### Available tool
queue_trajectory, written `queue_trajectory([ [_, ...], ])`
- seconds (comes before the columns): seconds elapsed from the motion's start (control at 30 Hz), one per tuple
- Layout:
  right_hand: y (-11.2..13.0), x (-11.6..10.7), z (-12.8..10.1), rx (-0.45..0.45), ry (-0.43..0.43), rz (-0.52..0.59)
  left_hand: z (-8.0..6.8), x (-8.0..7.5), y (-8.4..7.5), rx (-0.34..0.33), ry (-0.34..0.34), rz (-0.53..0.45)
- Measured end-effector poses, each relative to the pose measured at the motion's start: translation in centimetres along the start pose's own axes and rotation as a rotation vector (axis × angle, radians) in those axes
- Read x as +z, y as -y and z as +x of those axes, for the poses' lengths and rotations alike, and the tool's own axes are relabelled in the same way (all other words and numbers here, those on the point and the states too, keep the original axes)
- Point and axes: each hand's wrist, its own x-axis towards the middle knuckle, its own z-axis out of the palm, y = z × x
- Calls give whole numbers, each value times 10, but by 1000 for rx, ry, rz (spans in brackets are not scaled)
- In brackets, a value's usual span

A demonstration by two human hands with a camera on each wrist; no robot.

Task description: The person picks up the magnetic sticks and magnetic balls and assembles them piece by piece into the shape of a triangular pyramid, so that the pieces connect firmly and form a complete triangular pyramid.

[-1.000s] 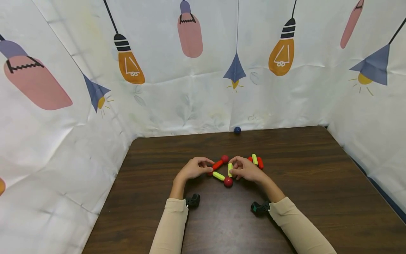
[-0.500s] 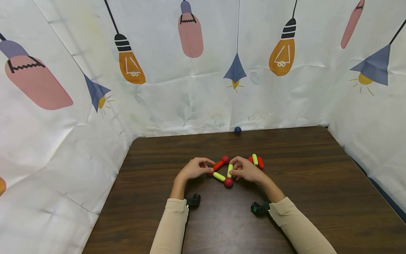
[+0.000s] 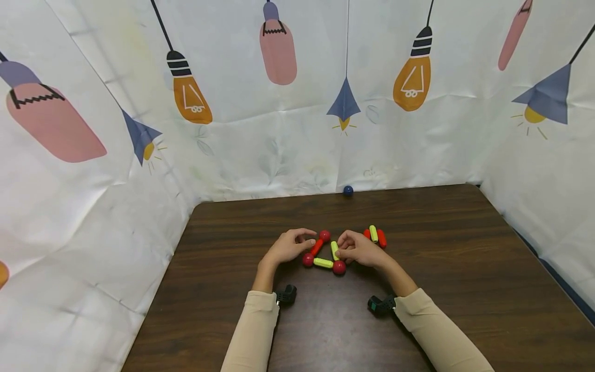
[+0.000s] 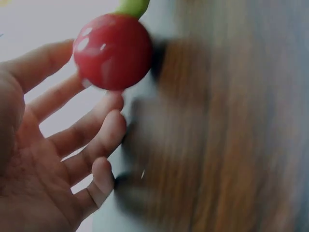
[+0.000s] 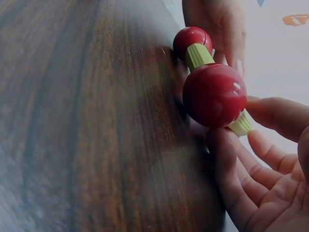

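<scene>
On the dark table, red balls and short rods join into an open-cornered frame. A red rod (image 3: pixel 317 247) links the far ball (image 3: pixel 325 236) to the left ball (image 3: pixel 308 259). From there a yellow-green rod (image 3: pixel 323 263) runs to the near right ball (image 3: pixel 339 267). My right hand (image 3: pixel 360 248) pinches a second yellow-green rod (image 3: pixel 334 250) that reaches that same ball. My left hand (image 3: pixel 287 246) hovers beside the red rod with loosely bent, parted fingers. In the left wrist view, a red ball (image 4: pixel 113 50) partly hides its fingertips.
Behind my right hand lie a loose yellow-green rod (image 3: pixel 373 233) and red rods (image 3: pixel 381 238). A dark blue ball (image 3: pixel 348 190) sits at the far edge of the brown table (image 3: pixel 241 217). A patterned white cloth (image 3: pixel 288 144) hangs around the back and sides.
My left hand has let go of the left ball and shifted slightly up. The frame has turned a little, its near ball moving right and far ball left. My right hand keeps its pinch.
</scene>
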Motion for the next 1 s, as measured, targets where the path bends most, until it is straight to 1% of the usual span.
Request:
queue_trajectory([
  [0.07,1,0,0,1,6,-14,2,3,-2,15,-22,-6],
  [0.13,2,1,-1,-1,11,-30,4,6,-4,27,-25,-18],
  [0.23,4,2,-1,-6,20,-51,5,10,-7,38,-10,-37],
  [0.4,6,5,-2,-13,33,-62,6,14,-9,52,15,-26],
  [0.57,5,6,-1,-25,34,-64,6,14,-9,57,25,-15],
  [0.8,4,6,-1,-16,36,-63,6,16,-10,77,62,-24],
  [1.0,5,5,-2,-1,23,-75,7,16,-10,91,62,-24],
])
